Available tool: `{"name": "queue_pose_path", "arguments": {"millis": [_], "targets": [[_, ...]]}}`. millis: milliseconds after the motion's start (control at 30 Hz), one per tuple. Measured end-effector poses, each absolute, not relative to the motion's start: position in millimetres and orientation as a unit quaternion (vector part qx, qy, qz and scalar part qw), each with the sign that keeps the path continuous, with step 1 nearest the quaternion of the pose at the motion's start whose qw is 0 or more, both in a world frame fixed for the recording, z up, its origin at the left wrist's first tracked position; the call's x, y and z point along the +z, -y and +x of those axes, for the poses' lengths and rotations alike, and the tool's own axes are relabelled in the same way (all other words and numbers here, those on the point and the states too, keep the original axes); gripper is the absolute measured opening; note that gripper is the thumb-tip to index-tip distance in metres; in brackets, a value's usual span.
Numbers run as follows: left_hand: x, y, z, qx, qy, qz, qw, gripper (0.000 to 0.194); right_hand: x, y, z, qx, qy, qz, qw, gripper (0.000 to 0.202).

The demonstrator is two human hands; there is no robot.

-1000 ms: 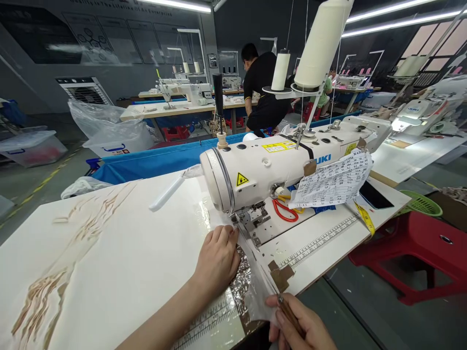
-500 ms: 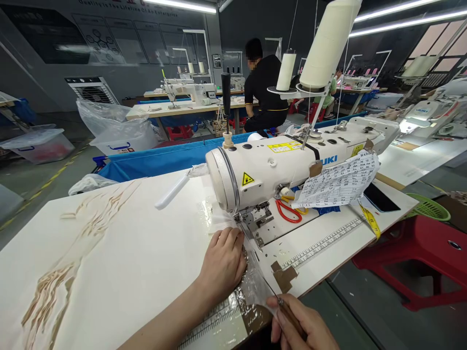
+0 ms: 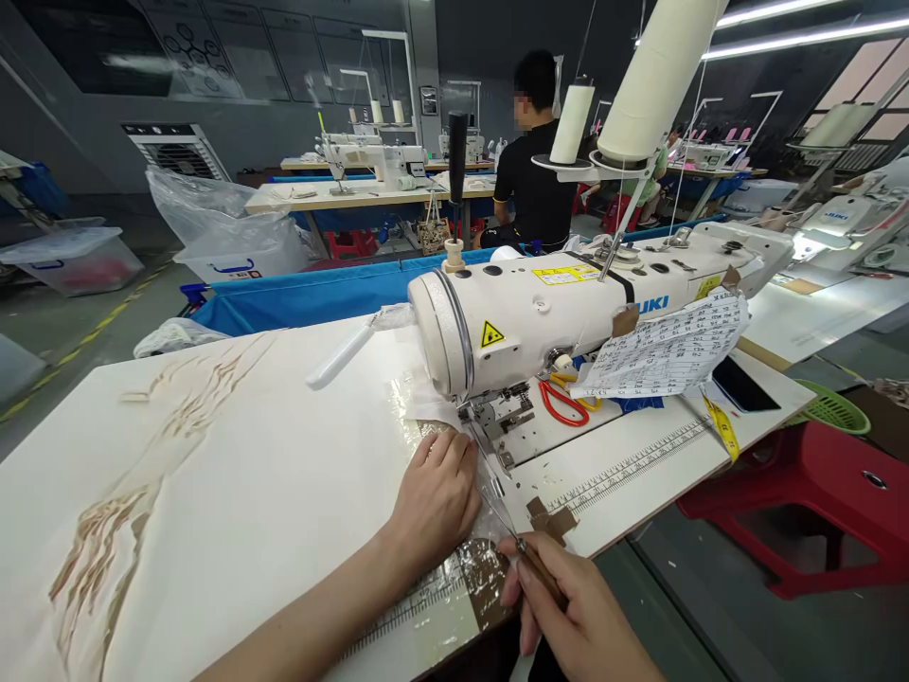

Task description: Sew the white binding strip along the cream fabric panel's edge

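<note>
Close in front of the needle area of the white sewing machine [image 3: 490, 327], my left hand [image 3: 438, 493] lies palm down, its fingers extended over thin white fabric [image 3: 430, 407]. Part of that fabric is hidden beneath the hand. At the table's front edge, my right hand [image 3: 558, 601] is closed round the wooden handle of an awl [image 3: 538, 570]. The awl's thin metal shaft points up and left, towards the presser foot. Sheer whitish material [image 3: 487, 526] shows between my two hands.
Creased cream fabric [image 3: 106, 540] spreads over the left tabletop. Red-handled scissors [image 3: 564, 405], a handwritten sheet [image 3: 664, 350], a phone [image 3: 744, 384] and a yellow tape measure [image 3: 722, 428] lie around the machine. A red stool [image 3: 816, 502] stands right; a person [image 3: 538, 175] sits beyond.
My right hand and the awl have moved up and left, nearer the machine. My left hand stays on the fabric. The person beyond sits more upright.
</note>
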State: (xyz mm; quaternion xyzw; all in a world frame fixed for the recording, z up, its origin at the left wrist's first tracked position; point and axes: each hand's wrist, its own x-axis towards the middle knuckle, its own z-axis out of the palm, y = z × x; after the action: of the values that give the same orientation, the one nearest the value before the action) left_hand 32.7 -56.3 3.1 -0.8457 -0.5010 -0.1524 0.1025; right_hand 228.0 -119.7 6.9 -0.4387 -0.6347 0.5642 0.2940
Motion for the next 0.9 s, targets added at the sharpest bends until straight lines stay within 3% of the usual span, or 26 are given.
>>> {"name": "queue_pose_path", "arguments": {"millis": [400, 700, 900], "targets": [[-9, 40, 22, -0.172, 0.523, -0.833, 0.054, 0.035, 28, 101, 218, 0.519, 0.702, -0.396, 0.286, 0.026], [6, 14, 15, -0.097, 0.504, -0.852, 0.099, 0.022, 73, 105, 199, 0.381, 0.764, -0.269, 0.445, 0.028], [-9, 9, 2, -0.193, 0.502, -0.837, 0.096, 0.015, 49, 127, 222, 0.363, 0.798, -0.326, 0.352, 0.037]]}}
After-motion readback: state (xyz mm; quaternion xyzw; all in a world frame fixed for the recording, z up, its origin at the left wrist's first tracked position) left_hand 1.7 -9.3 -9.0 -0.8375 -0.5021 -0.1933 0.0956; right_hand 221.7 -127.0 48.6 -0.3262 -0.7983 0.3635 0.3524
